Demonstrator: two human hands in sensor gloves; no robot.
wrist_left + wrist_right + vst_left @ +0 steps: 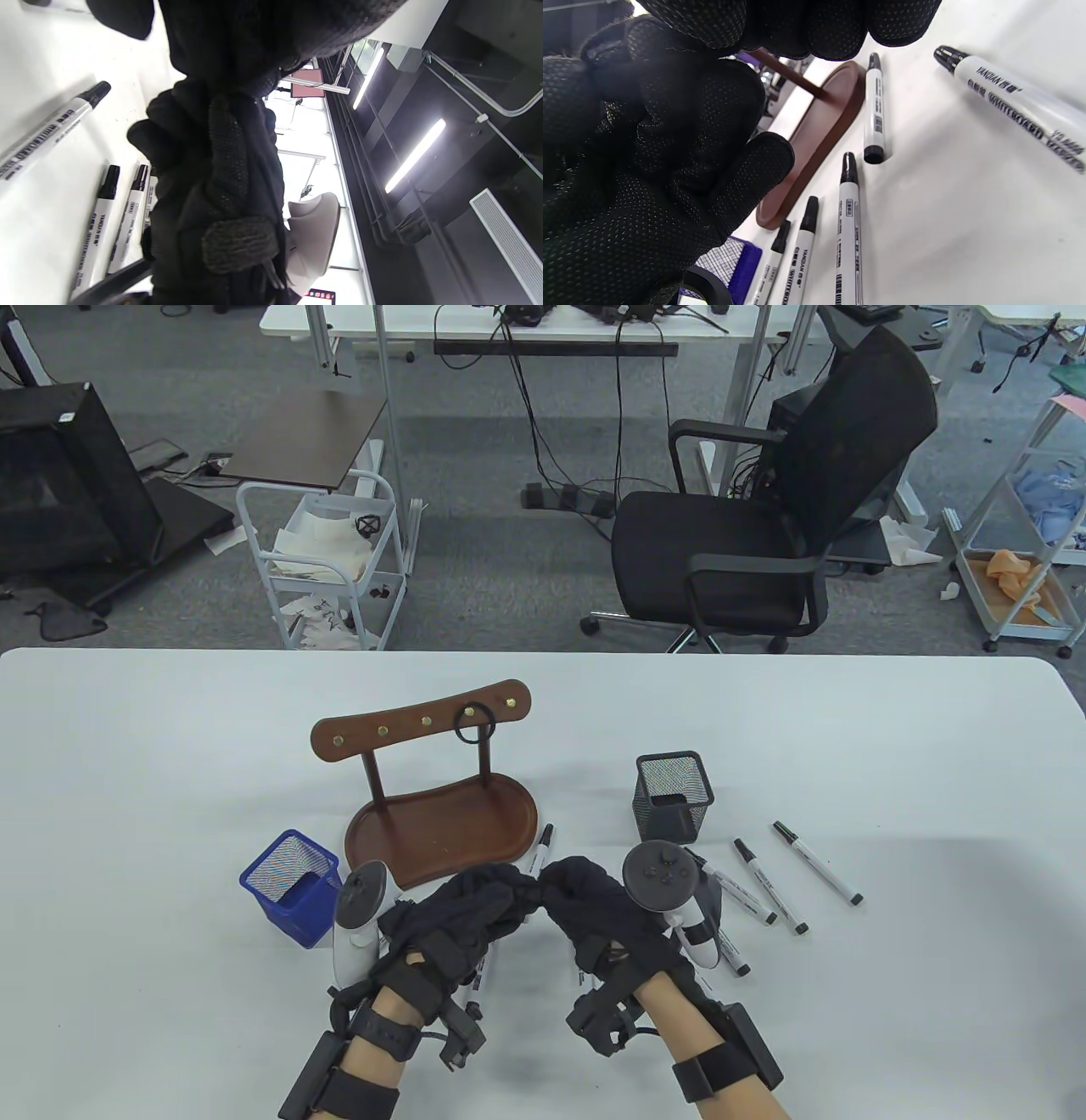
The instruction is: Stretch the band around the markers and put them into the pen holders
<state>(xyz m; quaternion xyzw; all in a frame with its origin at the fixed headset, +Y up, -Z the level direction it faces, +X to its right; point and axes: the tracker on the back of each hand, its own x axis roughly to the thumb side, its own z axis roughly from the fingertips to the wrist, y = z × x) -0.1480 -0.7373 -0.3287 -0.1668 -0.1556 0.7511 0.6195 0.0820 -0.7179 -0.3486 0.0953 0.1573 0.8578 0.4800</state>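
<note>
At the near edge of the table (170, 780), both gloved hands meet fingertip to fingertip above the surface. The left hand (462, 912) and right hand (594, 899) have curled fingers pressed together; whether they pinch a band between them cannot be told, since the gloves hide it. One band (471, 723), a thin dark ring, hangs on a peg of the wooden rack (441, 814).

Markers lie flat on both sides. Three markers (848, 228) lie side by side under the left hand, long axes running roughly toward the rack. A single marker (543, 848) lies beside the rack's tray. Further markers (819, 875) lie to the right of the right hand, well apart from each other, angled toward the far left. The left hand is nearer the grouped three.

The markers are smooth white cylinders with black caps and printed barrels. The blue holder (293, 886) and black holder (674, 797) are square mesh cups, both upright, flanking the rack. Gloves are knit with dotted grip texture.
</note>
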